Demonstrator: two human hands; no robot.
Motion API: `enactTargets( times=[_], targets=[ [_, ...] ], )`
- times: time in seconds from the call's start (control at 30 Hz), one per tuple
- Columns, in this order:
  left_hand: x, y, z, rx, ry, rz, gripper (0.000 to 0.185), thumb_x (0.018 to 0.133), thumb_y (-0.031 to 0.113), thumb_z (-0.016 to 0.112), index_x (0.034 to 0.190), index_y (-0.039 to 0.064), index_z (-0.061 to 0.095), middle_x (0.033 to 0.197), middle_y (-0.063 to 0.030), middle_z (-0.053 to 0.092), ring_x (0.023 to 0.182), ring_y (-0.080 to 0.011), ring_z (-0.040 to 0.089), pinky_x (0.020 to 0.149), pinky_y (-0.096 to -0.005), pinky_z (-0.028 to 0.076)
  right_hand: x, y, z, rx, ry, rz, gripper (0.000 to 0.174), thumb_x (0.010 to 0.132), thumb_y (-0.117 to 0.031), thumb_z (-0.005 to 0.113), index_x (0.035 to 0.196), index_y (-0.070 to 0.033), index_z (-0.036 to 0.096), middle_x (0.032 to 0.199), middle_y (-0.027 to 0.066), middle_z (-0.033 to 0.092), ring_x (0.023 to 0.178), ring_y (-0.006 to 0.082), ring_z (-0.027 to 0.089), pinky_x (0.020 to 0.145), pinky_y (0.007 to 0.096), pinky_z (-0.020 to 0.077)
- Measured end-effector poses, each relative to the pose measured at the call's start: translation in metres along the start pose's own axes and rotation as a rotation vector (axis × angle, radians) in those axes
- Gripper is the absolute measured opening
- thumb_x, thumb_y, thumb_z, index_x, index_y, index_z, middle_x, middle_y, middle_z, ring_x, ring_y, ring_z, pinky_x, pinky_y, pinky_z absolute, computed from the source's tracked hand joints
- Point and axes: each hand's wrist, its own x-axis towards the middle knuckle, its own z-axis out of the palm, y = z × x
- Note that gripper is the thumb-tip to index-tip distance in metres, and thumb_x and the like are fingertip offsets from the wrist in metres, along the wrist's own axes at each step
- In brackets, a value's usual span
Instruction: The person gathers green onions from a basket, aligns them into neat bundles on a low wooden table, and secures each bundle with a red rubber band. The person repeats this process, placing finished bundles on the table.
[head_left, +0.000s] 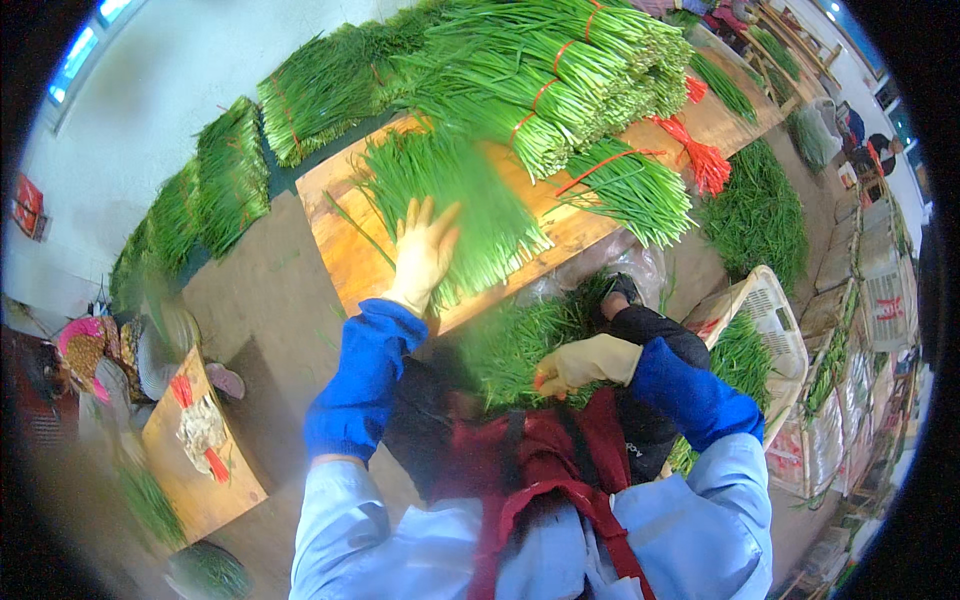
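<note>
My left hand (424, 253), in a pale rubber glove, lies with spread fingers on the left side of a loose spread of green garlic chives (480, 217) on the wooden board (326, 225). The cut white ends point toward the board's near edge. My right hand (589, 365), gloved too, hangs with curled fingers above loose greens (510, 345) in my lap; whether it grips any is unclear. To the right on the board a smaller bunch (637, 191) lies with a red tie across it. Red-tied bundles (570, 90) are stacked at the back of the board.
Red ties (701, 161) lie on the board's right part. A white plastic crate (780, 307) with greens stands at my right, near a heap of greens (757, 210). More tied bundles (307, 105) line the wall. At far left a person (112, 367) sits by another board (217, 487).
</note>
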Motion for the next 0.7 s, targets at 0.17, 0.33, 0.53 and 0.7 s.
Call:
enactTargets(
  times=[0.17,0.33,0.53,0.7],
  targets=[
    [0.008,0.012,-0.013,-0.165,0.357,0.013,0.034,0.087,0.012,0.068,0.122,0.014,0.066,0.129,-0.0187,0.060,0.121,-0.0378,0.055,0.104,-0.0474,0.042,-0.029,0.023,0.018,0.171,0.152,0.037,0.044,0.097,-0.045,0.054,0.119,-0.007,0.063,0.095,0.0055,0.070,0.078,0.0176,0.063,0.070,0.0354,0.0523],
    [0.033,0.004,-0.030,-0.236,0.522,-0.412,0.033,0.088,0.016,0.075,0.117,0.002,0.065,0.095,-0.0072,0.066,0.087,-0.0174,0.061,0.080,-0.0306,0.050,-0.020,0.058,0.042,0.318,0.162,0.071,0.046,0.098,-0.050,0.055,0.120,-0.012,0.064,0.093,0.0032,0.070,0.077,0.0149,0.062,0.070,0.0323,0.0513],
    [0.072,-0.025,-0.030,-0.208,0.122,-0.640,0.046,0.086,0.032,0.078,0.118,0.002,0.065,0.090,-0.0100,0.069,0.082,-0.0188,0.062,0.076,-0.0312,0.049,-0.010,0.084,0.073,0.566,0.160,0.053,0.042,0.099,-0.043,0.058,0.124,-0.010,0.063,0.097,0.0061,0.070,0.085,0.0141,0.063,0.077,0.0290,0.0526],
    [0.081,-0.047,-0.022,-0.237,-0.017,-0.711,0.034,0.087,0.028,0.076,0.104,0.000,0.071,0.089,-0.0087,0.072,0.080,-0.0171,0.063,0.075,-0.0312,0.049,-0.012,0.096,0.091,0.598,0.228,0.071,0.044,0.100,-0.043,0.055,0.125,-0.008,0.063,0.099,0.0067,0.070,0.086,0.0157,0.065,0.077,0.0289,0.0530]
  ],
)
